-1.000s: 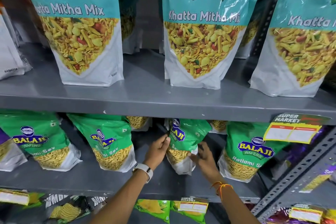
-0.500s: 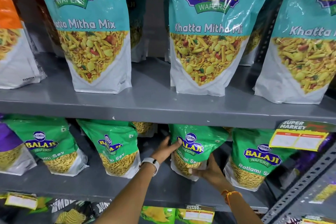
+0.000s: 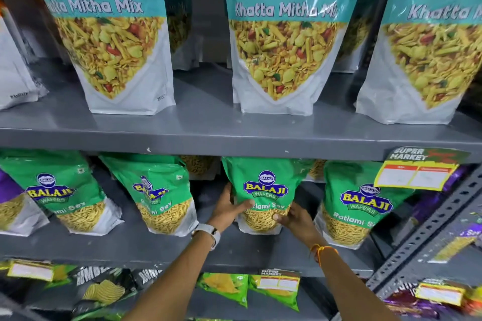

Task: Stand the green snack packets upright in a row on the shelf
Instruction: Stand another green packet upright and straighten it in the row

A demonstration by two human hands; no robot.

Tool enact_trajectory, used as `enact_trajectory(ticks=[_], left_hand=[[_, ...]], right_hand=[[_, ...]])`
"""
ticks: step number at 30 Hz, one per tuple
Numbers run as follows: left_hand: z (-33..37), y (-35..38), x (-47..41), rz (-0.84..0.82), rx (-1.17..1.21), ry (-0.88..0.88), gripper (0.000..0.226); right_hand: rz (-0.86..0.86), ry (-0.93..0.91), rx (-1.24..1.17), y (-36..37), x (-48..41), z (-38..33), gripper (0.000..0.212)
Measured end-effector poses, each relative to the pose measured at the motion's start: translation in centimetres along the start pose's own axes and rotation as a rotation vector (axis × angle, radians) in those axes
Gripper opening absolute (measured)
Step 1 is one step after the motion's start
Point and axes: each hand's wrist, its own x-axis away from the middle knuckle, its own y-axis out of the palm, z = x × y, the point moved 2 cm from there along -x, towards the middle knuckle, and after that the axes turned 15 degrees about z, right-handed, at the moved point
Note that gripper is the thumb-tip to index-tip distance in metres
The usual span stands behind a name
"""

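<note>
Several green Ratlami Sev packets stand in a row on the grey middle shelf (image 3: 146, 247). The third packet (image 3: 264, 187) faces front and stands upright. My left hand (image 3: 228, 208) grips its left edge, thumb on the front. My right hand (image 3: 293, 216) holds its lower right corner. To its left stand a packet (image 3: 161, 195) leaning left and another (image 3: 60, 190) near the left end. A fourth green packet (image 3: 357, 206) stands to the right, close to my right hand. More packets sit behind, mostly hidden.
Large teal Khatta Mitha Mix bags (image 3: 281, 34) fill the shelf above. A yellow price tag (image 3: 414, 174) hangs from that shelf's edge at right. A purple packet (image 3: 7, 187) is at far left. Chip packets (image 3: 104, 289) lie on the bottom shelf. A perforated upright (image 3: 438, 232) stands at right.
The held packet was turned sideways and crumpled; now it faces front and stands straighter. My left hand slid onto its left edge and my right hand onto its lower right.
</note>
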Motion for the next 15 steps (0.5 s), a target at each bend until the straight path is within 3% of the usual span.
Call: enact_trajectory(ticks=[4, 8, 15], left_hand=[[-2.3, -0.8, 1.1, -0.216, -0.241, -0.042, 0.060], [-3.5, -1.2, 1.2, -0.100, -0.223, -0.070, 0.056], [-3.7, -1.4, 1.9, -0.012, -0.237, -0.072, 0.052]], right_hand=[[-0.076, 0.022, -0.023, -0.3, -0.4, 0.2, 0.067], [-0.119, 0.038, 0.063, -0.4, -0.8, 0.8, 0.065], [-0.014, -0.003, 0.233, 0.2, -0.1, 2.0, 0.056]])
